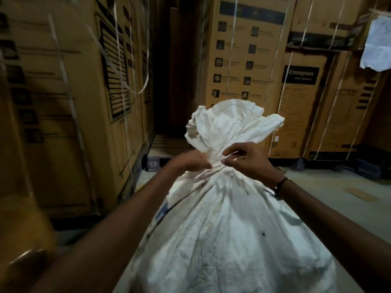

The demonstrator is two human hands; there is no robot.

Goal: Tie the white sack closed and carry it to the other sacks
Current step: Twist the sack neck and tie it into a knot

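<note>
A full white sack [222, 229] stands upright in front of me, filling the lower middle of the view. Its mouth is bunched into a narrow neck [214, 160], and the loose cloth fans out above it. My left hand [190, 162] pinches the neck from the left. From the right, my right hand [247, 159] pinches the same neck with fingertips curled. Whatever tie runs around the neck is too small to make out. No other sacks are in view.
Tall cardboard cartons [69, 98] wall in the left side, and more strapped cartons [249, 60] stand behind the sack. A dark gap [167, 81] lies between them with a low pallet. Pale concrete floor [338, 191] opens to the right. A white sheet [376, 45] hangs upper right.
</note>
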